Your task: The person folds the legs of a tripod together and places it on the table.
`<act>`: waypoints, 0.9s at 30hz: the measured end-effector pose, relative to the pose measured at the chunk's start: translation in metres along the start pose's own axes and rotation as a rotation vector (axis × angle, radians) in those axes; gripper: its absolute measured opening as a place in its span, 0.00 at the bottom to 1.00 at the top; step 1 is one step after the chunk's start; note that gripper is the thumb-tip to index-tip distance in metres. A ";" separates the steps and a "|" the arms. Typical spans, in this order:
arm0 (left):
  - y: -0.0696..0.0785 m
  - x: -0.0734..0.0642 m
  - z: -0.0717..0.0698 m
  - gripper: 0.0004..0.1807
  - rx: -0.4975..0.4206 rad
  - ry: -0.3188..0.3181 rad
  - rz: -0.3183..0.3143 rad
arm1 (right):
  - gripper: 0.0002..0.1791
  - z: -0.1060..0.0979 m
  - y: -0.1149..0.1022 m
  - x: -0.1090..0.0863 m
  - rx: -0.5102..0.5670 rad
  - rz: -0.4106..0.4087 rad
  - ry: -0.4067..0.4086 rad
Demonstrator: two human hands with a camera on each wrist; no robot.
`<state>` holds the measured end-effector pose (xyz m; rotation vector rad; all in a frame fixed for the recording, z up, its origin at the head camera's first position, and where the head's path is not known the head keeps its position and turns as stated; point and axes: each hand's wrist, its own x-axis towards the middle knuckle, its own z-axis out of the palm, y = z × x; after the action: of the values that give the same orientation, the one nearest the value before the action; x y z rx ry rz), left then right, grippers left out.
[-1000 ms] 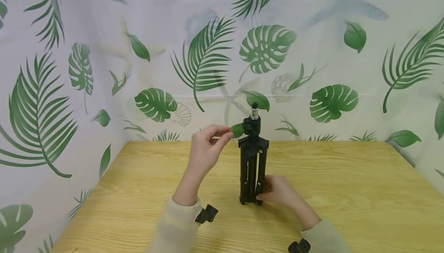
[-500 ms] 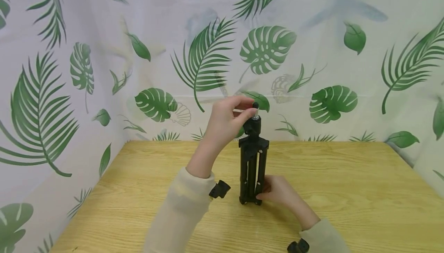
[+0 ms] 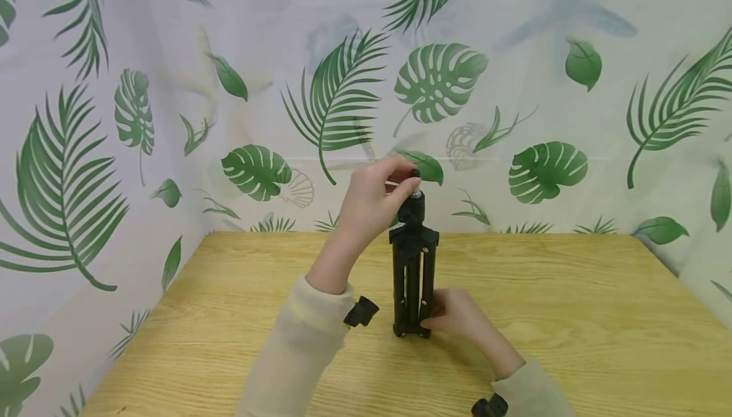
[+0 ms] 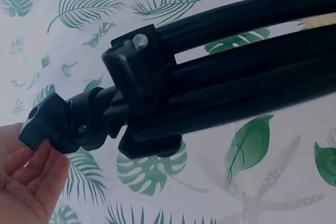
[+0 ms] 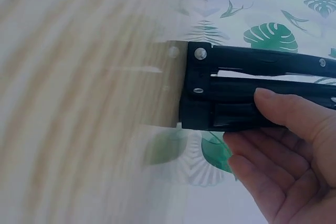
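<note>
A black folded tripod [image 3: 413,277] stands upright on the wooden table, its legs closed together. At its top is a short silver post with a black tip. My left hand [image 3: 372,198] pinches this tip between thumb and fingers; in the left wrist view the fingers of the left hand [image 4: 31,182] are beside the tripod's head [image 4: 47,121], and the tip is hidden. Low on the right side, my right hand [image 3: 460,315] grips the legs near the base. The right wrist view shows the thumb of the right hand [image 5: 289,145] across a leg, fingers behind it.
The light wooden table [image 3: 560,302] reaches back to a white cloth backdrop [image 3: 492,16] printed with green leaves. A black wrist mount [image 3: 361,311] sits on the left sleeve, and another mount [image 3: 489,405] on the right.
My left hand has risen from beside the tripod's upper knob to pinch the top tip. The tripod's top has since shifted slightly left. The right hand keeps its grip at the base.
</note>
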<state>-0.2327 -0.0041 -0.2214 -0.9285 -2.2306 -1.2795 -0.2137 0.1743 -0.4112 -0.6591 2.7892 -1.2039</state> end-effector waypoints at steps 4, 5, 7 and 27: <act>-0.008 -0.008 -0.011 0.09 0.004 0.050 -0.001 | 0.09 -0.004 -0.002 -0.002 -0.034 -0.003 0.014; -0.011 -0.010 -0.015 0.10 -0.001 0.064 -0.006 | 0.09 -0.006 -0.003 -0.002 -0.044 0.000 0.023; -0.019 -0.016 -0.023 0.10 -0.016 0.089 -0.017 | 0.07 -0.011 -0.003 -0.004 -0.066 0.016 0.043; -0.121 -0.105 -0.063 0.06 0.148 0.038 -0.360 | 0.10 -0.032 -0.002 -0.010 -0.321 0.085 0.184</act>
<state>-0.2456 -0.1387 -0.3284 -0.4580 -2.4997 -1.2409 -0.2102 0.1994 -0.3889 -0.4560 3.1644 -0.8488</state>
